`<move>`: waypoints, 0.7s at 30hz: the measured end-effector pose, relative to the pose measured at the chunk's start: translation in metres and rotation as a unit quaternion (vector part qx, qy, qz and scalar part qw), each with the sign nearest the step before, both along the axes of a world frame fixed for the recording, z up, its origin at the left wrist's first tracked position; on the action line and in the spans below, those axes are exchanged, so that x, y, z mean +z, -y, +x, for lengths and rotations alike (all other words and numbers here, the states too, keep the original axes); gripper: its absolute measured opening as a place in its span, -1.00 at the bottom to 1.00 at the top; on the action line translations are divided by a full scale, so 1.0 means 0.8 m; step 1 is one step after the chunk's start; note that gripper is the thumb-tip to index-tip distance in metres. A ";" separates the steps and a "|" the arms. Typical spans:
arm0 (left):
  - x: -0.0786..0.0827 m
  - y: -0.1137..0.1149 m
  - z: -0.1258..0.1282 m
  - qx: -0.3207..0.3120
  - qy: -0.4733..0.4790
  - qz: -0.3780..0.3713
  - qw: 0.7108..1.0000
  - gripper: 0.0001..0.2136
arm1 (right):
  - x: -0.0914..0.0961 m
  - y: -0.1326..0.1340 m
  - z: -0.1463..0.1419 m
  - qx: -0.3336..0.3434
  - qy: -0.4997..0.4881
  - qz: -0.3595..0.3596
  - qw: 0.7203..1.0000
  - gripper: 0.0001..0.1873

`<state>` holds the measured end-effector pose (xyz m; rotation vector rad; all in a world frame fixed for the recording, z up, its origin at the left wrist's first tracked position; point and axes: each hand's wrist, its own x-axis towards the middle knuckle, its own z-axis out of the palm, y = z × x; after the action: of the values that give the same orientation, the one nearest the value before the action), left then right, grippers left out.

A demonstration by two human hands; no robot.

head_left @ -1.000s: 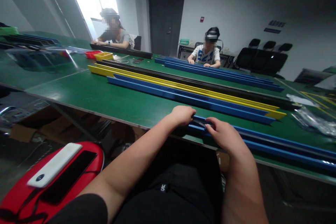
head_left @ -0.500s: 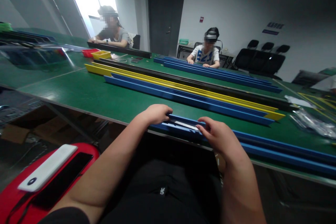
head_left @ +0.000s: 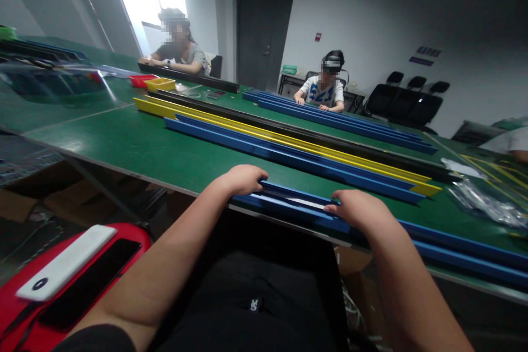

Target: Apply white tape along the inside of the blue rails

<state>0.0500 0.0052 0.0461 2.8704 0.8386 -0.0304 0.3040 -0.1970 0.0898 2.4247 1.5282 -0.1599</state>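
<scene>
A long blue channel rail (head_left: 454, 242) lies along the near edge of the green table (head_left: 136, 143), with a thin pale strip (head_left: 297, 199) inside its groove. My left hand (head_left: 241, 179) is curled over the rail's left end. My right hand (head_left: 358, 210) grips the same rail further right, fingers folded over its top edge.
More blue (head_left: 289, 157), yellow (head_left: 264, 135) and black (head_left: 289, 127) rails lie across the table. Red and yellow bins (head_left: 159, 83) stand at the far left. Clear plastic bags (head_left: 482, 201) lie at right. Two people sit opposite. A red case (head_left: 16, 308) with a white power bank is at my left.
The rail slid left along the table edge with my left hand. My right hand moved right along it and closed over its top. The pale strip now shows between my hands.
</scene>
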 end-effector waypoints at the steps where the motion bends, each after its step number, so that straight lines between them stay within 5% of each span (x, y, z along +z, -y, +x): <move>1: 0.001 0.001 0.000 0.001 -0.001 -0.001 1.000 -0.72 | 0.001 -0.003 -0.001 0.007 0.007 -0.013 1.000 -0.52; 14: 0.004 0.003 0.008 -0.002 -0.016 0.001 1.000 -0.71 | -0.006 -0.019 -0.015 0.019 0.055 -0.057 0.997 -0.50; 21: 0.007 0.015 0.041 0.009 -0.064 -0.019 0.998 -0.69 | -0.010 -0.023 -0.021 -0.001 0.045 -0.043 0.998 -0.59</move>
<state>0.0826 -0.0069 0.0520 2.8485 0.8769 -0.2269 0.2874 -0.1785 0.0819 2.3345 1.4513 -0.1133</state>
